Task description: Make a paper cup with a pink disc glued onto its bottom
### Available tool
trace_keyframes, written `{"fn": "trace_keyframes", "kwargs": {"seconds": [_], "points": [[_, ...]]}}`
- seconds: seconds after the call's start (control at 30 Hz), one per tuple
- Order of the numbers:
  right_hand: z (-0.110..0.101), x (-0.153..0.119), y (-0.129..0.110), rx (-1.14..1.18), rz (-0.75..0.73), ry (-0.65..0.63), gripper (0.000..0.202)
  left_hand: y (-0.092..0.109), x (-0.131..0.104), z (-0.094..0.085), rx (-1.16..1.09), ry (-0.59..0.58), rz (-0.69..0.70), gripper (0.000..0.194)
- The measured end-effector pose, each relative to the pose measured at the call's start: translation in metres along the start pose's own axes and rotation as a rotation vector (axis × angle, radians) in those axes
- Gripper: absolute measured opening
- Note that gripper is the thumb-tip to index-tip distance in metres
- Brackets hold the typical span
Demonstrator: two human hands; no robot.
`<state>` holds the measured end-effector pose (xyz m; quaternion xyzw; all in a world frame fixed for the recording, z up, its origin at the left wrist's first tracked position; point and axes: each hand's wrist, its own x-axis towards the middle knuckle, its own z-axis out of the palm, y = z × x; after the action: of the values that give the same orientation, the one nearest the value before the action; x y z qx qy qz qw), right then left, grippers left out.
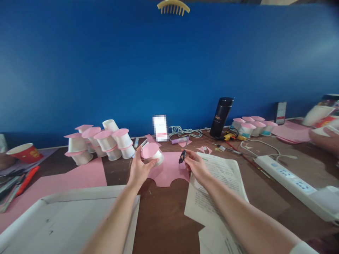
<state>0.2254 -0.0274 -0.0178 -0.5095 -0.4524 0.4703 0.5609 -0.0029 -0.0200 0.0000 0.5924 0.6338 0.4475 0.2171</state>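
My left hand [140, 168] is closed around a white cup [159, 158], thumb at its side. A round pink paper disc [149, 150] covers the end of the cup that is tilted up towards me. My right hand [195, 164] grips a small black-handled tool [182, 156]; a thin grey part seems to point up from it, and I cannot make out its exact kind. Below and between both hands lies a pink paper sheet [166, 178] with curved cut-outs along its near edge.
Stacked cups with pink paper tops [104, 135] stand left; more capped cups [248, 127] stand right. A black flask [221, 118], a phone [160, 127], a power strip [288, 180], printed sheets [219, 176], a red cup [25, 152] and a red-handled cutter [28, 180] surround me. Another person's hand [325, 141] is far right.
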Motion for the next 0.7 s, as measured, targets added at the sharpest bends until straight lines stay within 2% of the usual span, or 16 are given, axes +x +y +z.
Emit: {"fn": "trace_keyframes", "kwargs": {"seconds": [0.17,0.47,0.7], "points": [[0.0,0.0,0.002,-0.036,-0.017,-0.005,0.048,0.001,-0.001,-0.005,-0.06,-0.143,0.086,0.089],[0.001,-0.003,-0.004,-0.06,-0.019,0.005,0.049,0.016,-0.012,-0.012,0.055,-0.425,0.161,0.097],[0.001,-0.005,-0.006,-0.113,-0.028,-0.006,0.051,0.014,-0.012,-0.014,0.09,-0.498,0.182,0.102]]}}
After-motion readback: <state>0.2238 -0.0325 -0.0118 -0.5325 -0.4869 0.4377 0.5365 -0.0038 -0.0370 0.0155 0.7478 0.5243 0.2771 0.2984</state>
